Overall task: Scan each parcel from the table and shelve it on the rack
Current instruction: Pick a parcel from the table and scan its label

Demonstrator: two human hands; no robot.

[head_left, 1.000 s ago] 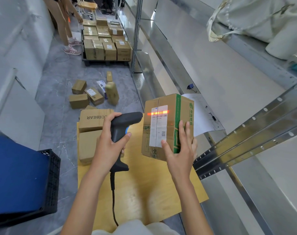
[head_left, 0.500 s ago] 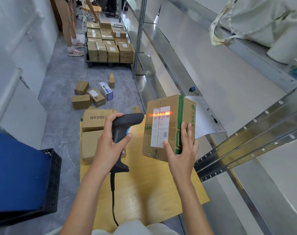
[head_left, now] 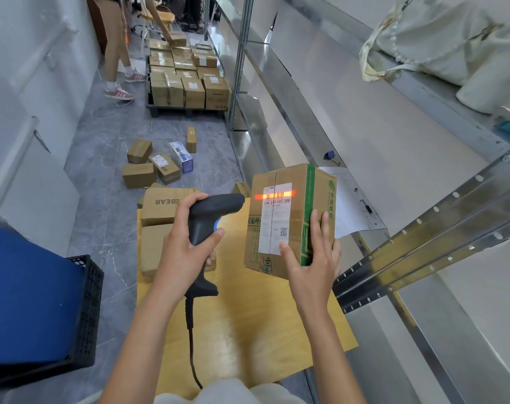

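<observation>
My right hand grips a brown cardboard parcel with green print, held upright above the wooden table. Its white label faces me, and an orange-red scan line lies across the barcode near the top. My left hand is closed around the black corded barcode scanner, whose nose points right at the label, a short gap away. More brown parcels lie on the table's far left corner. The metal rack runs along the right side.
A black crate with a blue lid stands at the left. Loose boxes lie on the grey floor ahead, and a pallet of stacked boxes stands beyond, beside another person's legs. A sheet of paper and a white bag rest on rack shelves.
The hands, scanner and parcel keep the same pose, with the scan line staying on the barcode. The view has shifted slightly.
</observation>
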